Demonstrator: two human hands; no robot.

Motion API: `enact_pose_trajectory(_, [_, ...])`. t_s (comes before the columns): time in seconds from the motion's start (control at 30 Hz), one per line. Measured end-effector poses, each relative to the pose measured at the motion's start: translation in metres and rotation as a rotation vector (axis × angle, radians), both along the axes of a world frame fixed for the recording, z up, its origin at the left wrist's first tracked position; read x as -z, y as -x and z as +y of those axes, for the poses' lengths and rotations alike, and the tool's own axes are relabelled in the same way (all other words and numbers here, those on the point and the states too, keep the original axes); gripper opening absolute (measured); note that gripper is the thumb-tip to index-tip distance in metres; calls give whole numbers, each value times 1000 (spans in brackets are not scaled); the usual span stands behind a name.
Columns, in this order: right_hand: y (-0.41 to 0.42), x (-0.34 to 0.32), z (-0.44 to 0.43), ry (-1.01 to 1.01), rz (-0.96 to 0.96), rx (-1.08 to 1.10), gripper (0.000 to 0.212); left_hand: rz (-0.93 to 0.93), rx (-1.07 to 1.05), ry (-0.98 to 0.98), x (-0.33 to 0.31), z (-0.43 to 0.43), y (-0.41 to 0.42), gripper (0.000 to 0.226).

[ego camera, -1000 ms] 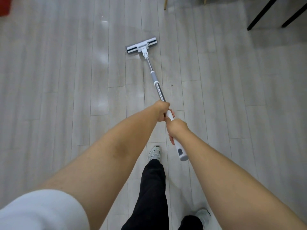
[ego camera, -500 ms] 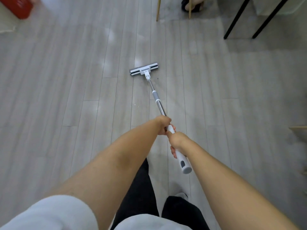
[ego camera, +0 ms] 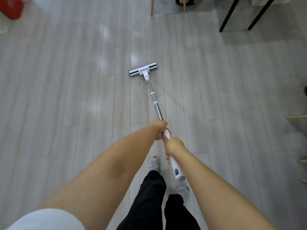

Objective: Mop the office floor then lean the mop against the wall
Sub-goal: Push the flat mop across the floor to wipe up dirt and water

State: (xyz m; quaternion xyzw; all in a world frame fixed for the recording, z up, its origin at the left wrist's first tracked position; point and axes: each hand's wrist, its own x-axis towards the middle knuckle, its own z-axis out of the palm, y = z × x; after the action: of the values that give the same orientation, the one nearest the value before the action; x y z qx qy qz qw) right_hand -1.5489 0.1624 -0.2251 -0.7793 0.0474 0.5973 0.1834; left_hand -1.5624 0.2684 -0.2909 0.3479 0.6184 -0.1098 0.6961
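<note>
Here, left hand (ego camera: 159,129) and right hand (ego camera: 174,145) grip the mop (ego camera: 155,99), arms outstretched.

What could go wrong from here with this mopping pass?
1. The floor shines in patches ahead, likely wet; the shoes could slip stepping there.
2. Pushed further, the mop head may knock the wooden chair legs or black table legs.
3. The white crumbs lie left of the handle, so a straight stroke could miss them.
</note>
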Motion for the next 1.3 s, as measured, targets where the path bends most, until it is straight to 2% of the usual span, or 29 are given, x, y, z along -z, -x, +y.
enact_pose_trajectory(0.23, [9,6,77,4,74,30,47,1,52,-35,10,82,9,22])
enact_pose_trajectory(0.5, [22,7,51,46,129,28,46,-6,72,-66,14,53,24,24])
enact_pose_trajectory(0.7, [30,-20,-21,48,185,41,46,30,109,-85,-11,-18,36,26])
enact_pose_trajectory(0.93, [44,-56,-171,53,194,-31,47,34,85,-87,-28,-172,59,26])
enact_pose_trajectory(1.03, [48,-62,-222,76,192,-51,51,25,50,-84,-38,-226,63,32])
enact_pose_trajectory(1.17, [43,-76,-250,78,187,-58,54,33,2,-87,-49,-255,63,36])
enact_pose_trajectory(1.3, [31,-84,-243,37,138,-87,47,47,-1,-110,-48,-247,52,37])
